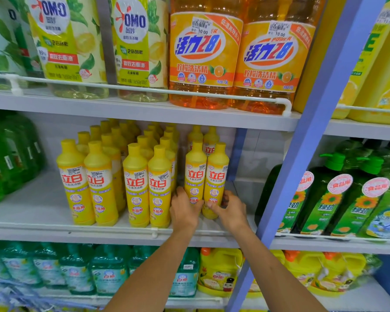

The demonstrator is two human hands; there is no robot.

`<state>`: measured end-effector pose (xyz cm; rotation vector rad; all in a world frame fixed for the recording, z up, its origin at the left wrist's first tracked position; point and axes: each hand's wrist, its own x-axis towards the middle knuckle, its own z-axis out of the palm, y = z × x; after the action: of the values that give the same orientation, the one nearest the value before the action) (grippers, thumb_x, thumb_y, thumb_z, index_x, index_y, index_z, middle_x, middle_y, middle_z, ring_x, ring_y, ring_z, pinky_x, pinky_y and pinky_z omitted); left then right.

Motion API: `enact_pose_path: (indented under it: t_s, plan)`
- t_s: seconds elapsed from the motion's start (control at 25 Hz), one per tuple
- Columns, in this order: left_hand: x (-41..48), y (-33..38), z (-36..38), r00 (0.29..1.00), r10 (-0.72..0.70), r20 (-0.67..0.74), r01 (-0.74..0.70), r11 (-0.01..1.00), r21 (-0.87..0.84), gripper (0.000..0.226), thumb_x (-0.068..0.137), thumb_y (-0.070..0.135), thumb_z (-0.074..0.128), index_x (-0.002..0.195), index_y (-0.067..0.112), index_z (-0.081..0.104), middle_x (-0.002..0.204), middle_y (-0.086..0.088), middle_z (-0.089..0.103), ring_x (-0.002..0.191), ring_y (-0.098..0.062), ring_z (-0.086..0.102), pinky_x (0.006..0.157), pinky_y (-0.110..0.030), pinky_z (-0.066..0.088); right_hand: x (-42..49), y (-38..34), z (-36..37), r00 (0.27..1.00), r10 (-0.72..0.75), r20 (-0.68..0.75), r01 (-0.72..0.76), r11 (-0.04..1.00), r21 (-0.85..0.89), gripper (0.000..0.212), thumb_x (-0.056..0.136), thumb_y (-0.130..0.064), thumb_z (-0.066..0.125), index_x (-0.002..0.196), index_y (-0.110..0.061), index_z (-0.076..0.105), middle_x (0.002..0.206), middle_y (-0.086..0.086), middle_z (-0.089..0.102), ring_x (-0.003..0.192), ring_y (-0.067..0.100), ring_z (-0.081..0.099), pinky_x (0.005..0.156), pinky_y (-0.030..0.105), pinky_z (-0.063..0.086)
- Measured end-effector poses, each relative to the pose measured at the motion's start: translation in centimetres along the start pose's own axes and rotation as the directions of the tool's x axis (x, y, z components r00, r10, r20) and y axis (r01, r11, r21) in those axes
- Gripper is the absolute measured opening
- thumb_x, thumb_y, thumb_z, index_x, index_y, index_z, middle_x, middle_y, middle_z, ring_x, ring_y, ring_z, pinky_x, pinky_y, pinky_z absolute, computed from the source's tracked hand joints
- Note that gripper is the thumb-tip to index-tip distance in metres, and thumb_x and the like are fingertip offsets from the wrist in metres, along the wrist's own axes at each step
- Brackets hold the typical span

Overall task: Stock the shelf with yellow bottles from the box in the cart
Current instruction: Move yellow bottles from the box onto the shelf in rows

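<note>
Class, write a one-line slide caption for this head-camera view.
Left hand and right hand grip two yellow bottles on the middle shelf.

We see bottle rows (113,176) on middle shelf (43,206), running front to back; two front bottles (206,176) rightmost, left hand (185,210) and right hand (230,210) at their bases.

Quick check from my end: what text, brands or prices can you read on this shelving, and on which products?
"OMO": clear bottles with green-yellow lemon labels, top shelf.
"活力28", "POWER", sticker "10.00": big orange bottles.
"立白", "食品用": slim yellow bottles between both hands, middle shelf.
"食品用": round pink stickers on green pump bottles.
Teal bottles' labels below: too blurred.
</note>
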<state>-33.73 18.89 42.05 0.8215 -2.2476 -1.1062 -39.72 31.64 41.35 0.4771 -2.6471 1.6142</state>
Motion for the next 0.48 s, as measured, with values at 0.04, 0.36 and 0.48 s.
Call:
enact_pose_path:
  t_s: [0.04, 0.36, 0.48]
  plan:
    - [0.1, 0.0, 0.3, 1.000, 0.005, -0.018, -0.004, 1.000, 0.004, 0.058, 0.078, 0.038, 0.083, 0.118, 0.011, 0.051, 0.122, -0.013, 0.063, 0.114, -0.034, 0.062, 0.093, -0.045, 0.054, 0.6, 0.1, 0.3, 1.000, 0.012, -0.007, -0.012, 1.000, -0.007, 0.057, 0.076, -0.045, 0.085, 0.123, -0.024, 0.061, 0.115, -0.005, 0.072, 0.101, 0.015, 0.068, 0.090, 0.034, 0.057]
    - [2.8, -0.5, 2.4, 0.997, 0.040, -0.060, -0.043, 0.998, -0.039, 0.050, 0.081, 0.032, 0.082, 0.119, 0.009, 0.059, 0.119, -0.014, 0.069, 0.110, -0.034, 0.066, 0.092, -0.045, 0.055, 4.4, 2.1, 2.1, 1.000, 0.018, -0.009, -0.016, 0.990, 0.141, 0.052, 0.072, -0.047, 0.087, 0.114, -0.029, 0.063, 0.108, -0.008, 0.073, 0.097, 0.012, 0.071, 0.089, 0.042, 0.060]
    - [3.9, -1.3, 3.9, 0.997, 0.005, -0.077, -0.015, 0.993, -0.121, 0.056, 0.080, 0.032, 0.082, 0.125, 0.008, 0.058, 0.123, -0.015, 0.067, 0.112, -0.034, 0.065, 0.096, -0.048, 0.053, 5.7, 2.5, 3.0, 1.000, 0.001, -0.024, 0.005, 0.975, 0.221, 0.057, 0.065, -0.054, 0.086, 0.110, -0.026, 0.066, 0.103, -0.009, 0.076, 0.093, 0.011, 0.073, 0.086, 0.047, 0.061]
